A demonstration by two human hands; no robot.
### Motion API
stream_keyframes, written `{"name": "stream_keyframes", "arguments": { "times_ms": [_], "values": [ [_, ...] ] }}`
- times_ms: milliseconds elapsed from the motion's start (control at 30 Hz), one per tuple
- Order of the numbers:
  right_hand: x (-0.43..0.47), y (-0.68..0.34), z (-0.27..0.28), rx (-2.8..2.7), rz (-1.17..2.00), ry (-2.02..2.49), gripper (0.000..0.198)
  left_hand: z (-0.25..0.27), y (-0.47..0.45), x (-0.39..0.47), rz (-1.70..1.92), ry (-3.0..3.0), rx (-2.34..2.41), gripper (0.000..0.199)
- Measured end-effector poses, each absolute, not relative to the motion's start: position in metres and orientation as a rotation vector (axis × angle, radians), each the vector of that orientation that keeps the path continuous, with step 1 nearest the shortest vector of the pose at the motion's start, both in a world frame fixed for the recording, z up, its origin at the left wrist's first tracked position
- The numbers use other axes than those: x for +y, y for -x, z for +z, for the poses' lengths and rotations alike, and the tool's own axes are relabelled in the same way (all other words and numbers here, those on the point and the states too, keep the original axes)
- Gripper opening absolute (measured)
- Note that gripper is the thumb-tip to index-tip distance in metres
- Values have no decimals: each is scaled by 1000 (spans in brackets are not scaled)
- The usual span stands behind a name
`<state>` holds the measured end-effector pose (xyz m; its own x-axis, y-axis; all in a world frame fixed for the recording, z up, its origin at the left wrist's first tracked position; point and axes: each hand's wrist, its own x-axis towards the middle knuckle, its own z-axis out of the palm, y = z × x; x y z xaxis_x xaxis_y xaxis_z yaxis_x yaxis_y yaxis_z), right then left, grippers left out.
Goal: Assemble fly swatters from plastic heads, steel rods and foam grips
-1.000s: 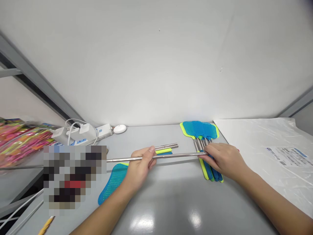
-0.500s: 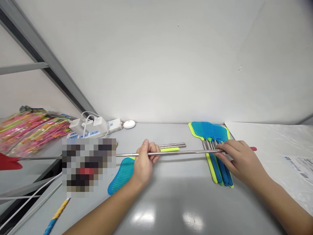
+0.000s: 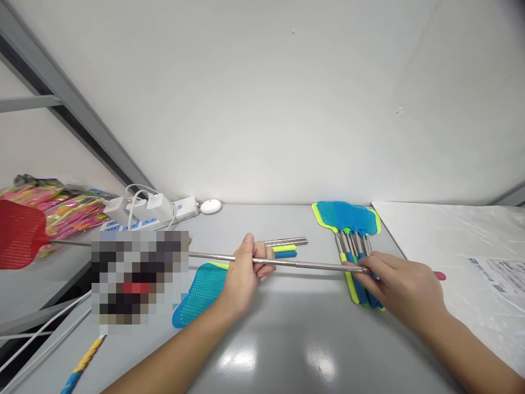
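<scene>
A red fly swatter (image 3: 20, 235) with a long metal telescopic rod is stretched across the view, its head at the far left. My left hand (image 3: 248, 268) is closed around the middle of the rod, thumb up. My right hand (image 3: 404, 282) grips the rod near its right end, where a red handle tip pokes out past the hand. Behind and under my right hand lies a bundle of blue and yellow-green fly swatters (image 3: 348, 219), handles toward me. Below my left wrist rests a blue swatter head (image 3: 200, 293); metal rods and coloured handles (image 3: 285, 249) lie behind my left hand.
Along the wall stand a power strip (image 3: 151, 221) with white chargers and a white oval device (image 3: 210, 206). Bagged colourful items (image 3: 77, 210) lie at the left. A blurred patch covers part of the left table. White wrapping with a label (image 3: 451, 235) covers the right side.
The red swatter's head has risen and turned to show its flat face, while the rod's right end has dipped. Both hands still hold the rod. The view has shifted slightly.
</scene>
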<state>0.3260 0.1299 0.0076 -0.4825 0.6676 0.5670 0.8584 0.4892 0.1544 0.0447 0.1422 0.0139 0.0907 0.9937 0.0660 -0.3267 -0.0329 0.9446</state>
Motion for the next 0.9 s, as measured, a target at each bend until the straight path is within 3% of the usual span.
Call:
{"name": "stream_keyframes", "arguments": {
  "times_ms": [533,733,900],
  "values": [
    [101,-274,15,-2366,-354,1184,27,12,-75,112,812,-1311,952,49],
    [116,-291,7,-2408,-208,1246,34,14,-60,124,939,-1312,1086,54],
    [133,-311,12,-2409,-214,1279,33,14,-41,144,1260,-1141,1072,54]
  ]
}}
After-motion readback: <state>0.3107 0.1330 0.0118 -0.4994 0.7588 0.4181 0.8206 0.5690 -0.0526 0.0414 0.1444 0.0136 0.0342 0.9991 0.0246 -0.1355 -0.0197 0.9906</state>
